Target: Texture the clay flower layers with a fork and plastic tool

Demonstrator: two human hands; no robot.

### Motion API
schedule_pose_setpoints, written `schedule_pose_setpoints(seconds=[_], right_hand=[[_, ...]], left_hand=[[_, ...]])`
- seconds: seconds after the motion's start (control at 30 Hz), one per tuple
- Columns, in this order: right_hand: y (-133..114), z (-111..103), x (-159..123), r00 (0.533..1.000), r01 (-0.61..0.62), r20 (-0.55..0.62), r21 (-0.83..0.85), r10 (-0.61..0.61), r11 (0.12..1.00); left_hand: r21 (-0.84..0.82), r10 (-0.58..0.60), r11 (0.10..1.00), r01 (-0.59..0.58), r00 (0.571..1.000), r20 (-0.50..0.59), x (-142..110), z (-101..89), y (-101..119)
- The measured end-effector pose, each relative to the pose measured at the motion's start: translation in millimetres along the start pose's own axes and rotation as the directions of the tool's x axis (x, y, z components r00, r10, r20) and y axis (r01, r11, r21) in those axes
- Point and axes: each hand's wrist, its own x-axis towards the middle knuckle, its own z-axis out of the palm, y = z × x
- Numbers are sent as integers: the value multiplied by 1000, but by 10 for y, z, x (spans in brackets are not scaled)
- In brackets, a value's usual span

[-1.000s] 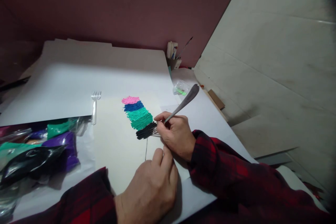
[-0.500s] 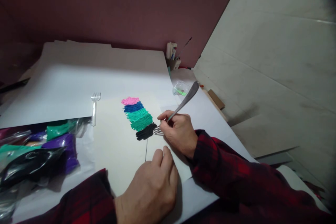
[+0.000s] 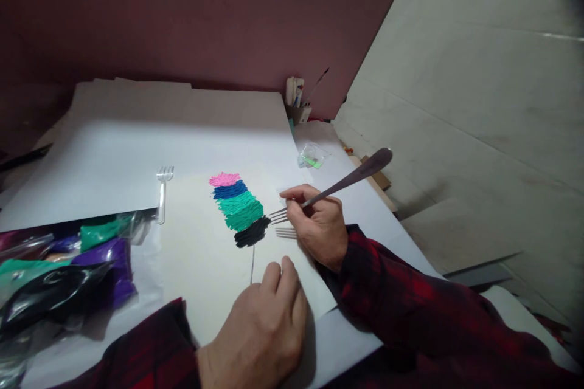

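Note:
My right hand [image 3: 319,228] grips a metal fork [image 3: 351,176] by its neck. The tines are raised over the cream paper, close to the right end of a black clay band [image 3: 253,232], with their shadow below. Above the black lie textured bands of green clay [image 3: 241,206], blue clay [image 3: 229,189] and pink clay [image 3: 224,179]. A thin drawn line [image 3: 252,264] runs down from the black band. Resting on the lower part of the cream paper [image 3: 191,261] is my left hand [image 3: 262,328], fingers curled together; whatever they may hold is hidden.
A clear plastic fork [image 3: 162,194] lies by the paper's left edge. Plastic bags of coloured clay [image 3: 100,261] are heaped at left. Large white sheets [image 3: 182,121] lie behind. At the back right are a pen holder [image 3: 298,112] and a small clear packet [image 3: 312,156].
The fork has lifted off the black band and tilted, its handle swinging right and lower. My right hand has shifted slightly right; my left hand stays nearly in place.

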Motion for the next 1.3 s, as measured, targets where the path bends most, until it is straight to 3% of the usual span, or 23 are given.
schedule_pose_setpoints(seconds=[0.17, 0.27, 0.37, 0.4, 0.47, 0.5, 0.53, 0.63, 0.73, 0.8, 0.87, 0.93, 1.03, 1.07, 1.1, 1.13, 1.27, 1.3], right_hand=[[10, -19, 8, 997, 38, 59, 11, -39, 999], [3, -38, 5, 997, 35, 66, 40, -37, 999], [-4, -65, -8, 997, 41, 61, 105, -48, 994], [-8, -78, -17, 995, 67, 65, 128, -75, 989], [-25, -113, -45, 976, 177, 98, 155, -193, 972], [-39, -136, -62, 955, 244, 132, 151, -264, 958], [-54, -161, -81, 923, 314, 187, 143, -338, 938], [-101, -232, -127, 792, 443, 400, 145, -462, 885], [-127, -265, -136, 743, 497, 428, 162, -515, 852], [-139, -268, -126, 769, 448, 396, 226, -502, 865], [-157, -269, -120, 834, 285, 383, 316, -397, 905], [-180, -271, -127, 873, 100, 407, 387, -267, 917], [-214, -270, -168, 847, -62, 494, 459, -196, 886], [-220, -264, -187, 827, -88, 524, 476, -202, 875], [-221, -254, -205, 811, -113, 548, 486, -202, 867], [-216, -240, -221, 806, -144, 562, 490, -185, 860], [-126, -138, -233, 859, -322, 511, 500, 26, 804], [-93, -107, -223, 859, -374, 505, 509, 83, 775]], left_hand=[[-24, -9, 1000, 10, 999, 43, 13, -20, -11], [-144, -65, 987, 77, 994, 83, 13, -42, -2], [-379, -231, 905, 195, 972, -50, 16, -87, 0], [-457, -324, 859, 228, 935, -141, 23, -114, -9], [-557, -532, 769, 313, 797, -286, 45, -184, -49], [-569, -579, 759, 317, 728, -367, 56, -223, -79], [-536, -554, 789, 300, 724, -411, 65, -260, -112], [-315, -289, 935, 164, 867, -405, 66, -343, -206], [-281, -243, 951, 131, 878, -412, 44, -406, -251], [-304, -360, 922, 242, 823, -439, 40, -463, -260], [-327, -498, 866, 379, 707, -501, 48, -516, -267], [-373, -550, 834, 407, 667, -503, 51, -534, -279], [-440, -465, 855, 274, 781, -417, 15, -475, -305], [-477, -457, 841, 255, 808, -372, -8, -446, -316], [-488, -475, 829, 273, 804, -358, -35, -419, -328], [-486, -521, 813, 320, 772, -363, -63, -396, -344], [-490, -716, 697, 524, 549, -431, -149, -344, -440], [-501, -738, 673, 543, 527, -421, -162, -330, -466]])
